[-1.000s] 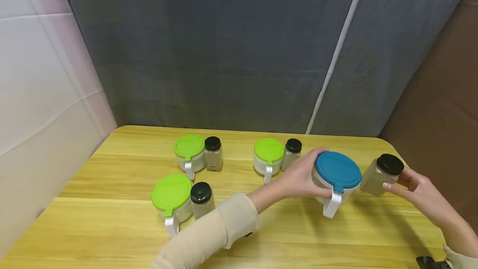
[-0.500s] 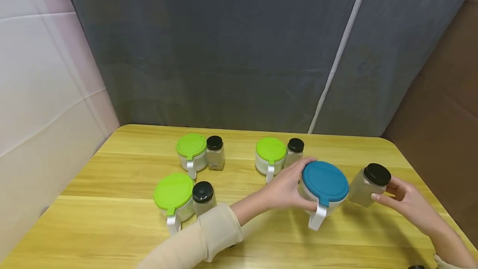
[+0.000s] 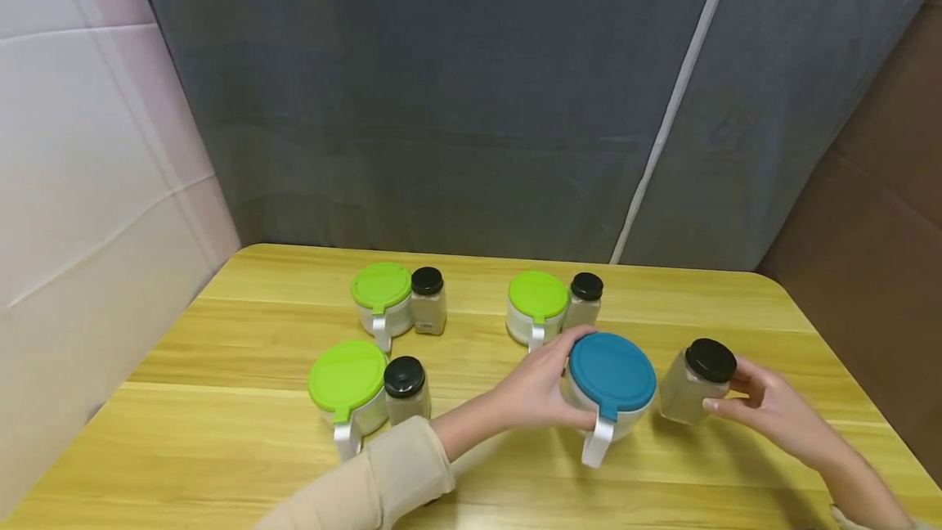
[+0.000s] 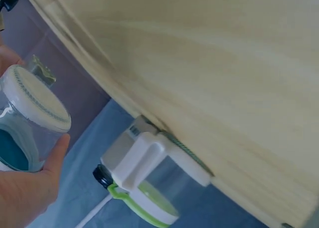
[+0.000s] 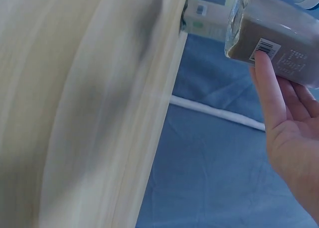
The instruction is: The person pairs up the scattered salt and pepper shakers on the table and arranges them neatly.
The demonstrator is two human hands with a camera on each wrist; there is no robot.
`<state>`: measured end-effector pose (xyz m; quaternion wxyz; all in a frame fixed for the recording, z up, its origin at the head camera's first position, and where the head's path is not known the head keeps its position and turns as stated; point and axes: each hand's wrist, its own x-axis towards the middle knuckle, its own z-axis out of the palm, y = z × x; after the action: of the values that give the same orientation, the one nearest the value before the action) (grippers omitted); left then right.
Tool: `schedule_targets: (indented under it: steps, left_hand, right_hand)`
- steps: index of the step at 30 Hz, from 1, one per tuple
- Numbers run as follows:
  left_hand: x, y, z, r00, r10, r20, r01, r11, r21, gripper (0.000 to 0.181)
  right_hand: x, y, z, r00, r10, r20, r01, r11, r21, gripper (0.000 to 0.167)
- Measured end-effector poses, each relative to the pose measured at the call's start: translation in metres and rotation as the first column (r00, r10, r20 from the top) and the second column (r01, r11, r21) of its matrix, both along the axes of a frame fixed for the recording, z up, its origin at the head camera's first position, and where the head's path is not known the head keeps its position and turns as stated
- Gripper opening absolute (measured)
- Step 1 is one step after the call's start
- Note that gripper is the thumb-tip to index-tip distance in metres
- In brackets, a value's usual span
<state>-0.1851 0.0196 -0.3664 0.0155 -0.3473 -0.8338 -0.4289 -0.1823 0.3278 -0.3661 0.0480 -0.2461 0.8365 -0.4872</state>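
My left hand (image 3: 540,387) grips a clear and white seasoning jar with a blue lid (image 3: 612,373) and a white handle, thumb beside the handle. In the left wrist view the underside of this blue-lidded jar (image 4: 40,96) shows, raised off the table. My right hand (image 3: 769,415) holds a square spice jar with a black lid (image 3: 690,389) from its right side, slightly tilted. The right wrist view shows the spice jar (image 5: 279,43) lifted, a finger on its barcode label. Both held jars are side by side with a small gap between them.
Two green-lidded jars (image 3: 347,383) (image 3: 381,289) stand at the left of the wooden table (image 3: 243,350), each beside a black-lidded spice jar (image 3: 428,305). Another green-lidded jar (image 3: 537,297) and spice jar (image 3: 585,297) stand behind my left hand. A dark curtain hangs behind.
Both hands have moved left and toward the table's front, carrying the blue-lidded jar and the spice jar. The standing jars shift slightly right in view, alongside the table.
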Motion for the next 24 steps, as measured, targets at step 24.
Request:
schedule_targets:
  steps: [24]
  left_hand:
    - [0.004, -0.023, -0.02, 0.997, 0.024, 0.067, -0.022, 0.999, -0.037, 0.094]
  right_hand:
    - [-0.009, -0.038, -0.018, 0.979, 0.17, 0.113, -0.169, 0.985, -0.022, 0.045]
